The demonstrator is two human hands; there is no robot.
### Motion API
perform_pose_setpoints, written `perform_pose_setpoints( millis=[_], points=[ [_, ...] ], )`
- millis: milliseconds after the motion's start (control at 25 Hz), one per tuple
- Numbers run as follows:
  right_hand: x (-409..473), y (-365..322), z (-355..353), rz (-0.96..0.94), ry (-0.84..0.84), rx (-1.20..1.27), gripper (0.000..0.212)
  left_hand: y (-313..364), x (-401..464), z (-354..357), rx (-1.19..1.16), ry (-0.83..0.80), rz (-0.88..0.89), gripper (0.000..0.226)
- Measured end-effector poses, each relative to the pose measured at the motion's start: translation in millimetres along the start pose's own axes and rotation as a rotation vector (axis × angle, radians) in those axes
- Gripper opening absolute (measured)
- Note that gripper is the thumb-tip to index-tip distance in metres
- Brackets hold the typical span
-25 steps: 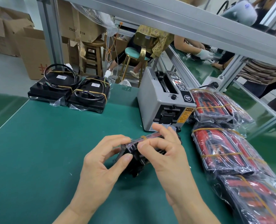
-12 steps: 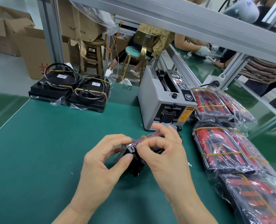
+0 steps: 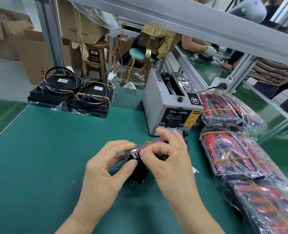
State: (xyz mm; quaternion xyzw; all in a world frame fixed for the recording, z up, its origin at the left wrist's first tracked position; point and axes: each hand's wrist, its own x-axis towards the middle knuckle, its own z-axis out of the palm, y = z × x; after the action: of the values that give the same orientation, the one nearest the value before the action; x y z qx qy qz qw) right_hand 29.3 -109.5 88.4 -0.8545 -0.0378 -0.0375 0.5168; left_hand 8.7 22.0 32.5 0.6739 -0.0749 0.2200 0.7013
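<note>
Near centre, just above the green surface (image 3: 47, 157), we pinch the bagged black part (image 3: 140, 174): left hand (image 3: 106, 168) at its left end, right hand (image 3: 172, 164) on its top edge. We judge it light and rigid, with slippery film; hold it by the body's edges.

One wide-angle camera, worn on the person's head, looks forward and steeply down over the green table (image 3: 38, 157). It sits close above the left hand (image 3: 104, 173) and right hand (image 3: 172, 166), which grip a wrapped black part (image 3: 139, 174) low in the middle of the view; the tape dispenser (image 3: 166, 105) stands farther ahead.
</note>
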Motion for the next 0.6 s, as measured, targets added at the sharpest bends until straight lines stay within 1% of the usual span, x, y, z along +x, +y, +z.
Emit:
perform_pose_setpoints(
  millis=[120, 200, 280, 440, 600],
  points=[
    [0.1, 1.8, 0.0, 0.029, -0.023, 0.117, 0.012, -0.6, -0.1, 0.6, -0.006, 0.009, -0.006, 0.025],
    [1.7, 0.3, -2.6, 0.057, -0.033, 0.249, 0.007, -0.6, -0.1, 1.5, -0.005, 0.011, -0.008, 0.025],
    [4.7, -0.4, -4.3, 0.079, -0.044, 0.355, 0.01, -1.1, 0.0, 1.1, -0.002, 0.018, -0.01, 0.026],
    [2.8, -0.2, -2.0, 0.051, -0.025, 0.253, 0.012, 0.5, 0.1, 1.1, 0.008, 0.024, -0.013, 0.028],
    [1.9, -1.1, -0.8, 0.053, -0.031, 0.22, 0.012, 1.6, -0.5, 0.9, 0.021, 0.024, -0.019, 0.028]
  ],
)
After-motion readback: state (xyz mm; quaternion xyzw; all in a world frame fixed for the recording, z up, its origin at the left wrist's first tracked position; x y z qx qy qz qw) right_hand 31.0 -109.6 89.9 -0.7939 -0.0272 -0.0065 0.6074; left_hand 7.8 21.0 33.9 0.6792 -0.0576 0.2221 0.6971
